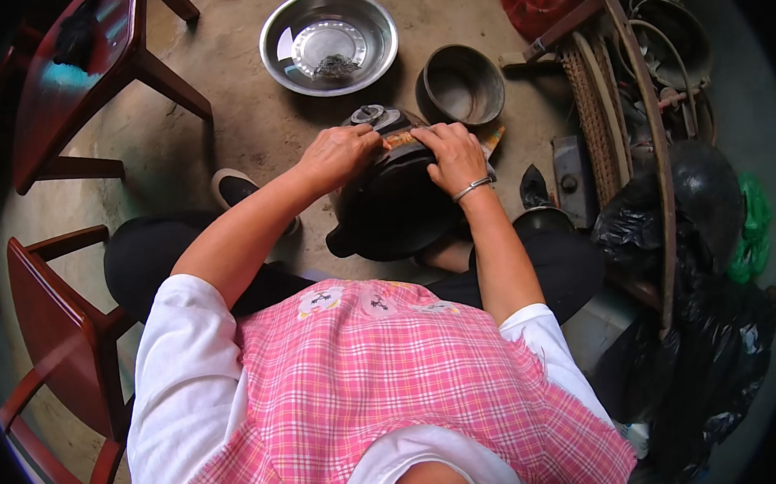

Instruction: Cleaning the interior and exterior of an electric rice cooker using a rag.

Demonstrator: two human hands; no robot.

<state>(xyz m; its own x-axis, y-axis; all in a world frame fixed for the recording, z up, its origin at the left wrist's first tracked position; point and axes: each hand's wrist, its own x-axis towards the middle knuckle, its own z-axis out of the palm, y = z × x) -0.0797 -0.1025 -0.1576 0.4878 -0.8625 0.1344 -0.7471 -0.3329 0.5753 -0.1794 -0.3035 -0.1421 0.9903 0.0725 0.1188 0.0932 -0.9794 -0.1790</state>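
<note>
A dark, rounded appliance, perhaps a rice cooker [395, 204], stands between my knees with its black side towards me. Across its far upper part runs a worn, orange-coloured strip [400, 139]. My left hand [344, 152] has its fingertips bent onto the left end of this strip. From the right, my right hand [453, 153], with a metal bangle at the wrist, rests its fingers on the strip's other end and the appliance's edge. Whether either hand grips anything firmly cannot be told. Beyond stands a steel basin [332, 87] holding a steel wool scourer [335, 66].
An inner metal pot [459, 87] stands just beyond my right hand. Wooden chairs [62, 312] line the left side. At the right are a wooden frame [655, 156], a bucket [674, 40], black plastic bags [706, 354] and a red bag [536, 2].
</note>
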